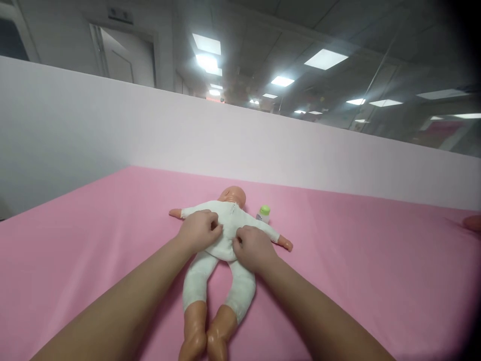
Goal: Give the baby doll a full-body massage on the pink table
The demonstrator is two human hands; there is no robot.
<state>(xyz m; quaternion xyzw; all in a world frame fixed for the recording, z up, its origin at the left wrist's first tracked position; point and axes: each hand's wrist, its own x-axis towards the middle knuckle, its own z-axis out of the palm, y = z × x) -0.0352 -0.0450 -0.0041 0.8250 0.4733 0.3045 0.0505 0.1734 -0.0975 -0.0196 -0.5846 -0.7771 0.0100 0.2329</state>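
Observation:
A baby doll (pixel 229 218) with a white cloth body lies on a pink surface (pixel 338 281), its head away from me and its arms spread out. My left hand (pixel 200 230) rests on the left side of the doll's torso, fingers curled inward. On the right side of the torso lies my right hand (pixel 255 247), its fingers curled too. Whether either hand pinches any of the cloth is too small to tell. Just beyond the doll's right-side arm stands a small clear bottle (pixel 264 214) with a green cap.
A white wall (pixel 240 145) borders the far edge of the pink surface. At the far right edge, part of a skin-toned object (pixel 472 223) shows; what it is cannot be made out. A doorway and ceiling lights appear beyond the wall.

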